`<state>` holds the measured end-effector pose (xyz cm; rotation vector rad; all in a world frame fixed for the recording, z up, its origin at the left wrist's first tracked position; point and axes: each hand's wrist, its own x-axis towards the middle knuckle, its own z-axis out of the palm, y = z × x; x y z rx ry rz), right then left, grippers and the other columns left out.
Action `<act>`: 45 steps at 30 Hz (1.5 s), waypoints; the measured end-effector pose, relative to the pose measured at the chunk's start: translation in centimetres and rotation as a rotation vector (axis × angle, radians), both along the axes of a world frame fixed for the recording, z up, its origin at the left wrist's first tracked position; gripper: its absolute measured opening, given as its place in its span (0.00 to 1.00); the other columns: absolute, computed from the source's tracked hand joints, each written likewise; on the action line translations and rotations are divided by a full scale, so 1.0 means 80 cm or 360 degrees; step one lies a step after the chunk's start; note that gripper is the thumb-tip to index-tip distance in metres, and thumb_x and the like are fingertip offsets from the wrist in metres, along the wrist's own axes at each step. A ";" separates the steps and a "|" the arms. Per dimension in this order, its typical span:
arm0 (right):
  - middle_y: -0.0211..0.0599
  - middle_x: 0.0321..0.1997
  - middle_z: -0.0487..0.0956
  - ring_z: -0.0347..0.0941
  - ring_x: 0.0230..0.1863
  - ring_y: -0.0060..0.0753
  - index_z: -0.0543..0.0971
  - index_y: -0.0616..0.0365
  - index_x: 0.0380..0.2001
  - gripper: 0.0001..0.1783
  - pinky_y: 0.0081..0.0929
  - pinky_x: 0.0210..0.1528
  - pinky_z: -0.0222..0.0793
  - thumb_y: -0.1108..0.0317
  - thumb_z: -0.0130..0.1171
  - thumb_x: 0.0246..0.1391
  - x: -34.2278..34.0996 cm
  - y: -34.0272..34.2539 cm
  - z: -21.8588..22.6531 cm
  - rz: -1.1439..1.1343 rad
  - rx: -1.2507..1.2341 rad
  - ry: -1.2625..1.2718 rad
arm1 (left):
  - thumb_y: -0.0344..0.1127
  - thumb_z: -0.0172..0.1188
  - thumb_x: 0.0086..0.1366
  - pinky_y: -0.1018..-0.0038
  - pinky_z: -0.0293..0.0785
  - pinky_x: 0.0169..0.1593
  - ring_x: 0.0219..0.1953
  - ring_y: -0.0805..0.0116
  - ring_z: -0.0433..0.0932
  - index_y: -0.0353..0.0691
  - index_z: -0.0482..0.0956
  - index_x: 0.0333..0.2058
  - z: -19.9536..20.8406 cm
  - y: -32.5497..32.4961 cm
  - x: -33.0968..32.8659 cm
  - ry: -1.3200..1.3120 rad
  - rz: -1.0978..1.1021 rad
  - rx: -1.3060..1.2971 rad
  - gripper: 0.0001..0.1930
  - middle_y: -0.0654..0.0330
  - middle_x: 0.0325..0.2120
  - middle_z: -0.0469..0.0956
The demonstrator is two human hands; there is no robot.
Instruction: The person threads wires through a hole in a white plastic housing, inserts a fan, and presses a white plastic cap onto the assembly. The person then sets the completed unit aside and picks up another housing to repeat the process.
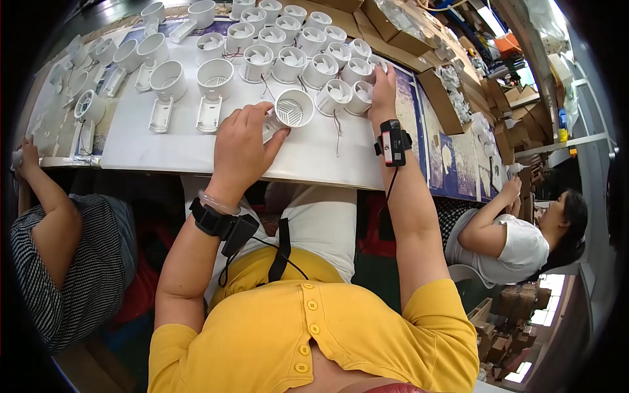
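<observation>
My left hand [246, 141] is closed round the side of a white round fan housing [293, 109], whose slatted grille shows at the bottom of its open mouth. The part under my fingers is mostly hidden. Farther out on the right, my right hand [384, 95] has its fingers closed on a white fan part [380, 65], only a little of which shows. Beside that hand stand white cups with fan blades inside, among them a cup [361, 96] close to my wrist. Another bladed cup [334, 95] with thin wires trailing toward me stands between my hands.
Several bladed cups [291, 60] crowd the far middle of the white-covered table [327, 160]. Left of them lie housings with flat bases [168, 80]. Cardboard boxes [439, 95] with white parts line the right edge. One person [501, 229] works at right, another [65, 249] at left.
</observation>
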<state>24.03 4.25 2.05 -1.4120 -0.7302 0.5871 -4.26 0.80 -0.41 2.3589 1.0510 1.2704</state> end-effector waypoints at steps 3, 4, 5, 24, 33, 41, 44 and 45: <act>0.44 0.58 0.67 0.65 0.56 0.35 0.58 0.62 0.62 0.30 0.29 0.58 0.61 0.59 0.47 0.61 -0.003 0.003 0.008 0.0166 0.0133 0.0167 | 0.41 0.65 0.56 0.64 0.69 0.40 0.35 0.57 0.73 0.36 0.72 0.43 0.000 0.000 0.004 0.0017 -0.0006 0.0000 0.20 0.56 0.31 0.75; 0.44 0.58 0.67 0.65 0.56 0.35 0.58 0.62 0.62 0.30 0.29 0.58 0.61 0.59 0.47 0.61 -0.001 0.006 0.003 0.0170 0.0143 0.0178 | 0.42 0.64 0.56 0.64 0.69 0.40 0.35 0.57 0.73 0.36 0.72 0.42 0.000 0.000 0.003 0.0024 -0.0014 0.0003 0.20 0.57 0.31 0.75; 0.43 0.58 0.67 0.66 0.55 0.34 0.59 0.62 0.62 0.29 0.29 0.57 0.61 0.59 0.47 0.62 0.003 0.010 -0.006 0.0238 0.0212 0.0246 | 0.42 0.64 0.56 0.64 0.69 0.40 0.35 0.57 0.73 0.36 0.72 0.42 0.001 0.000 0.001 0.0037 -0.0012 0.0015 0.20 0.57 0.31 0.75; 0.42 0.60 0.67 0.62 0.59 0.46 0.75 0.52 0.49 0.26 0.42 0.62 0.55 0.59 0.65 0.44 -0.066 -0.084 0.003 0.0059 0.0193 -0.2374 | 0.46 0.65 0.54 0.64 0.69 0.40 0.33 0.56 0.74 0.37 0.79 0.36 0.015 -0.003 0.001 0.0362 0.0123 0.0095 0.18 0.56 0.29 0.77; 0.32 0.52 0.75 0.65 0.56 0.42 0.75 0.48 0.51 0.32 0.40 0.59 0.59 0.60 0.68 0.38 -0.058 -0.110 0.021 0.0436 0.0059 -0.2091 | 0.51 0.67 0.52 0.65 0.73 0.40 0.36 0.54 0.78 0.38 0.79 0.39 0.042 0.005 -0.002 0.0484 -0.0008 -0.0526 0.23 0.53 0.32 0.80; 0.32 0.47 0.76 0.73 0.45 0.34 0.75 0.50 0.52 0.28 0.28 0.44 0.70 0.66 0.67 0.44 -0.050 -0.076 0.028 0.0088 0.0483 -0.1722 | 0.52 0.67 0.53 0.70 0.74 0.39 0.34 0.62 0.80 0.38 0.77 0.43 0.033 0.007 -0.005 0.0494 -0.0173 -0.0505 0.26 0.55 0.30 0.80; 0.32 0.46 0.76 0.74 0.41 0.28 0.75 0.53 0.51 0.26 0.23 0.39 0.71 0.67 0.66 0.47 -0.052 -0.081 0.035 0.0190 0.0514 -0.1279 | 0.47 0.67 0.56 0.76 0.72 0.36 0.33 0.73 0.78 0.38 0.77 0.44 0.037 0.009 -0.009 -0.0256 -0.0137 -0.1116 0.23 0.61 0.29 0.79; 0.33 0.46 0.76 0.74 0.39 0.25 0.75 0.55 0.51 0.25 0.21 0.37 0.71 0.67 0.66 0.48 -0.051 -0.087 0.035 0.0337 0.0470 -0.0912 | 0.47 0.67 0.56 0.76 0.72 0.36 0.33 0.73 0.78 0.38 0.77 0.44 0.038 0.009 -0.009 -0.0260 -0.0127 -0.1119 0.23 0.61 0.29 0.79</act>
